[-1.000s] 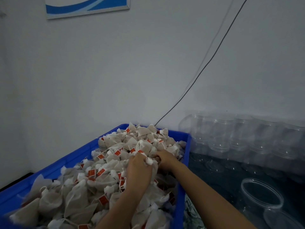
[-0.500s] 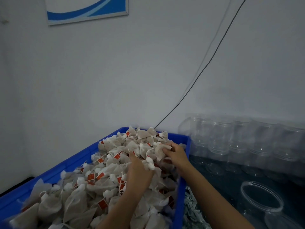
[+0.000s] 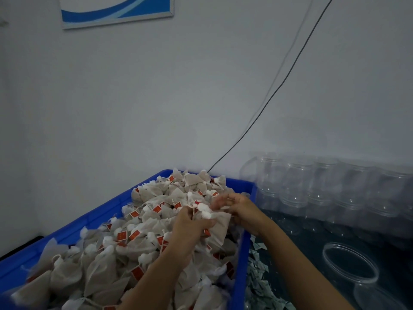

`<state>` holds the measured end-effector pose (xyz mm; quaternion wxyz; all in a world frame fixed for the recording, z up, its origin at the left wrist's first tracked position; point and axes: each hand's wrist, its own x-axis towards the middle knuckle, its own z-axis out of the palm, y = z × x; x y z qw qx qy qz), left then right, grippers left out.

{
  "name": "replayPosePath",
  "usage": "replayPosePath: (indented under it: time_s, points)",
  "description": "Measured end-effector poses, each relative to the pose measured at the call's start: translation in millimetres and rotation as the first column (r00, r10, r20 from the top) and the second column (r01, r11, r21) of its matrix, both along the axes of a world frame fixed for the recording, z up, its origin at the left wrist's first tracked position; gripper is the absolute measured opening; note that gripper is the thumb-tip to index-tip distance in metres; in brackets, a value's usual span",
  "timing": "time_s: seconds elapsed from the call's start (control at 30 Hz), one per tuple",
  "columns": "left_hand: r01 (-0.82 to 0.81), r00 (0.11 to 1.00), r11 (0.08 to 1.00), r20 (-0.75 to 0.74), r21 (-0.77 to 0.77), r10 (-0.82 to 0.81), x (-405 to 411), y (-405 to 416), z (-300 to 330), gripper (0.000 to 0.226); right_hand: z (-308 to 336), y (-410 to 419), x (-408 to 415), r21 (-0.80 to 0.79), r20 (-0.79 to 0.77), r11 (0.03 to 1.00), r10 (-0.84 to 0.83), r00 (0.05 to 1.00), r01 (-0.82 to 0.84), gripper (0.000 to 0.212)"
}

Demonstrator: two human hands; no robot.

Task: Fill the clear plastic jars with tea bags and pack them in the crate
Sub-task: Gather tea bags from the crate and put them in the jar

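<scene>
A blue crate (image 3: 93, 218) is heaped with beige tea bags (image 3: 156, 202) that carry red tags and white string knots. My left hand (image 3: 190, 227) grips a bunch of tea bags lifted above the heap near the crate's right side. My right hand (image 3: 239, 206) is just to the right of it, over the crate's right rim, fingers curled and pinching the same bunch. An open clear plastic jar (image 3: 350, 262) stands at the lower right, apart from both hands.
Rows of stacked clear jars (image 3: 317, 186) line the white wall at the right. Pale paper scraps (image 3: 257, 278) lie between the crate and the open jar. A black cable (image 3: 279, 88) runs down the wall behind the crate.
Both hands have risen out of the heap and drawn together, lifting a bunch of tea bags towards the crate's right rim.
</scene>
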<state>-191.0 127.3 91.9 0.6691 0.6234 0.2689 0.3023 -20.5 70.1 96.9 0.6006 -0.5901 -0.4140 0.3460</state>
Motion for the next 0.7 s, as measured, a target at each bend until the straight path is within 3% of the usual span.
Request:
replayPosePath:
  time_s: [0.07, 0.1, 0.17, 0.23, 0.33, 0.43, 0.5, 0.6, 0.7]
  points:
    - [-0.025, 0.996, 0.996, -0.078, 0.082, 0.032, 0.0, -0.4, -2.1, 0.046, -0.9, 6.2, 11.3, 0.033, 0.053, 0.941, -0.338, 0.94, 0.336, 0.031]
    - [-0.026, 0.992, 0.992, -0.117, 0.127, 0.041, 0.7, -1.4, -3.1, 0.045, -3.8, 10.2, 18.5, 0.047, 0.167, 0.868, -0.495, 0.853, 0.495, 0.031]
    - [-0.034, 0.98, 0.976, -0.182, 0.217, 0.075, 3.1, -2.4, -4.6, 0.044, -13.5, 18.2, 29.1, 0.058, 0.413, 0.787, -0.58, 0.703, 0.615, 0.027]
    - [-0.044, 0.97, 0.961, -0.219, 0.273, 0.106, 5.9, -1.6, -6.5, 0.044, -26.6, 26.4, 37.5, -0.017, 0.603, 0.793, -0.478, 0.639, 0.61, 0.019]
    - [-0.037, 0.956, 0.946, -0.264, 0.322, 0.127, 7.2, -0.6, -8.5, 0.044, -32.8, 38.2, 41.5, -0.168, 0.799, 0.8, -0.232, 0.554, 0.576, 0.029]
    - [-0.016, 0.95, 0.937, -0.286, 0.35, 0.123, 7.2, -0.8, -10.6, 0.044, -30.4, 47.8, 37.2, -0.222, 0.895, 0.765, -0.087, 0.438, 0.605, 0.041]
    - [-0.009, 0.948, 0.929, -0.294, 0.369, 0.126, 7.6, -1.5, -11.3, 0.046, -32.6, 53.5, 34.2, -0.237, 0.927, 0.758, -0.011, 0.375, 0.608, 0.035]
    - [-0.006, 0.952, 0.934, -0.284, 0.358, 0.115, 8.1, -0.4, -11.9, 0.049, -33.8, 58.5, 30.8, -0.302, 0.921, 0.774, 0.086, 0.381, 0.557, 0.018]
    - [-0.006, 0.953, 0.931, -0.279, 0.364, 0.116, 8.0, -0.6, -12.2, 0.049, -30.1, 53.0, 28.5, -0.298, 0.873, 0.847, 0.056, 0.484, 0.44, 0.044]
